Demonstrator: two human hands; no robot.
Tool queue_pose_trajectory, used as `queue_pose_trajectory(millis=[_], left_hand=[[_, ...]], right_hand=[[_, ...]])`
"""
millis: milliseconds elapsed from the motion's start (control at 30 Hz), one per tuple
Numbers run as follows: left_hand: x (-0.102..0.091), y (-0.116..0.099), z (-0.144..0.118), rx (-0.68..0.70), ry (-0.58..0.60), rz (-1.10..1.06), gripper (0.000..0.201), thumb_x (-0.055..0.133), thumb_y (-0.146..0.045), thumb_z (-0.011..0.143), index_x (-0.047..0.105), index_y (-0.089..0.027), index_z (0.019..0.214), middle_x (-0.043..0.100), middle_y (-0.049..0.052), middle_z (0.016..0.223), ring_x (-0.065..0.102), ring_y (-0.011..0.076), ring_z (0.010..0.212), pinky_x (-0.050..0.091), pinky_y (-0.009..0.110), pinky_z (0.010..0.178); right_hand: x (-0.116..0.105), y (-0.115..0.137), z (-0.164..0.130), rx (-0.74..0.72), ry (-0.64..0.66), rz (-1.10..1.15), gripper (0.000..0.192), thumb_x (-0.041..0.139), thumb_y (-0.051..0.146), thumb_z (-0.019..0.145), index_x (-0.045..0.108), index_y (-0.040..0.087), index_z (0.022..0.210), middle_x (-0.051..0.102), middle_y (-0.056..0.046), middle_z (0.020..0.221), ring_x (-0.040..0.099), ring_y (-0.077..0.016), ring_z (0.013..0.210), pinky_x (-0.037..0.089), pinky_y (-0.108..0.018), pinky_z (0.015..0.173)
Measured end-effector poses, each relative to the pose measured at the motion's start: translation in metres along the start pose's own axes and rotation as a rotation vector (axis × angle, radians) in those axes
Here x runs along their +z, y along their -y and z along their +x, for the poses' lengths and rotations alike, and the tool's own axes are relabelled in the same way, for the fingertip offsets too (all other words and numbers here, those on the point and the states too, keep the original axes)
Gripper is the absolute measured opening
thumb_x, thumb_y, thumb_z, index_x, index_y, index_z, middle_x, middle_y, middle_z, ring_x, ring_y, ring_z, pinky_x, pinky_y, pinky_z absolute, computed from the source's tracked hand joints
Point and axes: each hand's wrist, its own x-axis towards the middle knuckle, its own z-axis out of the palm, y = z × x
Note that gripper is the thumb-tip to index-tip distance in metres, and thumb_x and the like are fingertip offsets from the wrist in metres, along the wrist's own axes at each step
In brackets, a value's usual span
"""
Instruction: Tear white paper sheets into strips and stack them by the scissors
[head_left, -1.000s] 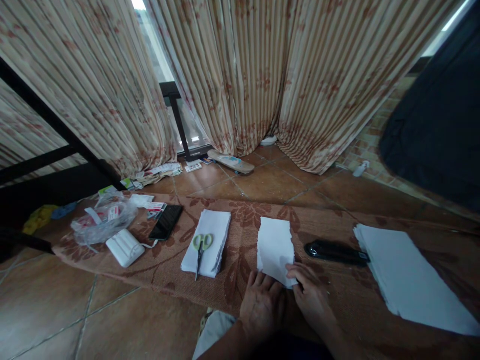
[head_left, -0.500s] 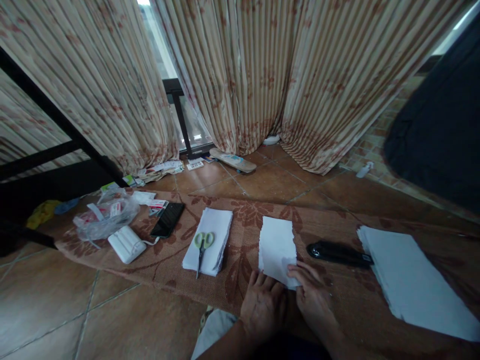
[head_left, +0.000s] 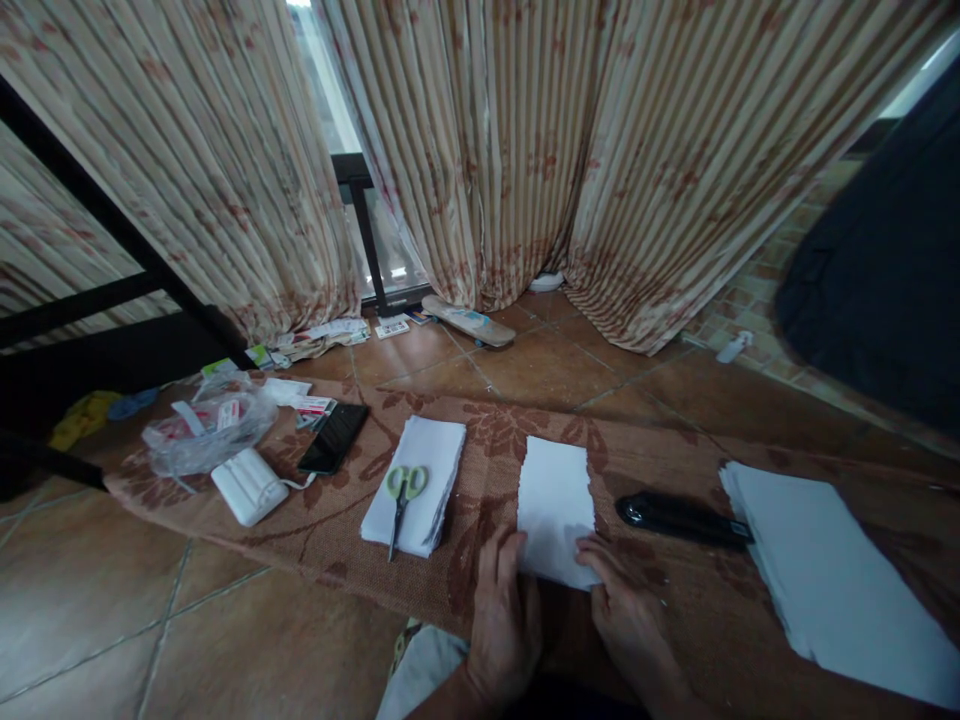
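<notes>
In the head view, the white paper (head_left: pixel 556 490) lay just beyond the hands, between their fingertips. The left hand (head_left: pixel 506 605) was half-curled at its near left corner; the right hand (head_left: pixel 628 600) bent its fingers over the near right corner. Whether either actually pinched it could not be told. Uneven pulling by the two hands could have skewed or torn it; a rightward sweep could have knocked the black tool (head_left: pixel 679 520) beyond the right hand. Both thumbs' contacts were hidden, the forearms cut off, and the paper's layers hard to count.
</notes>
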Motion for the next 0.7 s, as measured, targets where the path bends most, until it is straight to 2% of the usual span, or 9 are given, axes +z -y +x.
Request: queue_pose_trajectory(millis=[67, 133, 200, 300, 433, 567, 633, 700], left_hand=[[-0.001, -0.004, 0.003, 0.089, 0.041, 0.07, 0.053, 0.038, -0.007, 0.087, 0.033, -0.02, 0.138, 0.035, 0.013, 0.145, 0.033, 0.025, 0.133, 0.039, 0.049, 0.105], [-0.001, -0.009, 0.006, 0.172, 0.129, 0.144, 0.051, 0.042, -0.011, 0.088, 0.037, -0.022, 0.138, 0.033, 0.01, 0.148, 0.03, 0.0275, 0.135, 0.035, 0.054, 0.105], [0.0, -0.014, 0.009, 0.207, 0.223, 0.196, 0.045, 0.046, -0.021, 0.09, 0.044, -0.026, 0.134, 0.037, 0.006, 0.147, 0.03, 0.0285, 0.135, 0.031, 0.057, 0.107], [0.004, -0.016, 0.01, 0.192, 0.296, 0.216, 0.039, 0.046, -0.036, 0.092, 0.049, -0.028, 0.13, 0.047, 0.003, 0.14, 0.035, 0.0277, 0.133, 0.029, 0.057, 0.108], [0.008, -0.014, 0.008, 0.171, 0.314, 0.216, 0.038, 0.043, -0.041, 0.093, 0.05, -0.027, 0.128, 0.049, 0.004, 0.139, 0.037, 0.0273, 0.132, 0.028, 0.058, 0.107], [0.004, -0.015, 0.007, 0.188, 0.311, 0.249, 0.037, 0.041, -0.042, 0.094, 0.051, -0.026, 0.126, 0.05, 0.004, 0.137, 0.038, 0.0262, 0.13, 0.029, 0.056, 0.107], [0.003, -0.017, 0.007, 0.19, 0.305, 0.261, 0.037, 0.041, -0.043, 0.094, 0.052, -0.025, 0.124, 0.05, 0.004, 0.137, 0.038, 0.0261, 0.13, 0.03, 0.055, 0.107], [0.003, -0.018, 0.007, 0.195, 0.292, 0.266, 0.038, 0.04, -0.042, 0.094, 0.051, -0.024, 0.125, 0.049, 0.005, 0.137, 0.037, 0.0264, 0.13, 0.03, 0.054, 0.107]], right_hand=[[0.001, -0.002, 0.0, -0.001, 0.01, -0.012, 0.043, 0.036, 0.004, 0.068, 0.063, 0.022, 0.097, 0.066, -0.004, 0.116, 0.057, -0.0191, 0.115, 0.049, -0.037, 0.096], [0.002, -0.004, -0.001, -0.006, 0.018, -0.032, 0.044, 0.036, 0.005, 0.069, 0.063, 0.022, 0.099, 0.066, -0.004, 0.116, 0.058, -0.0196, 0.113, 0.05, -0.038, 0.095], [0.003, -0.005, -0.002, -0.01, 0.024, -0.052, 0.043, 0.036, 0.006, 0.07, 0.063, 0.022, 0.1, 0.066, -0.004, 0.117, 0.059, -0.0198, 0.113, 0.05, -0.039, 0.094], [0.004, -0.007, -0.003, -0.031, 0.011, -0.068, 0.041, 0.036, 0.007, 0.073, 0.063, 0.023, 0.099, 0.067, -0.004, 0.115, 0.06, -0.0196, 0.11, 0.051, -0.038, 0.093], [-0.002, -0.015, 0.0, -0.11, -0.002, -0.066, 0.036, 0.036, 0.009, 0.075, 0.064, 0.023, 0.093, 0.069, -0.004, 0.109, 0.064, -0.0197, 0.104, 0.052, -0.035, 0.088], [-0.017, -0.021, 0.02, -0.118, 0.12, -0.063, 0.033, 0.036, 0.012, 0.077, 0.064, 0.025, 0.09, 0.072, -0.003, 0.1, 0.068, -0.0201, 0.092, 0.055, -0.034, 0.078], [-0.024, -0.01, 0.038, -0.083, 0.158, -0.053, 0.03, 0.038, 0.016, 0.08, 0.064, 0.026, 0.092, 0.072, -0.003, 0.099, 0.069, -0.0209, 0.086, 0.055, -0.034, 0.075], [-0.027, 0.016, 0.058, -0.055, 0.183, 0.002, 0.027, 0.04, 0.021, 0.083, 0.063, 0.026, 0.096, 0.071, -0.003, 0.102, 0.068, -0.0216, 0.088, 0.053, -0.035, 0.077]])
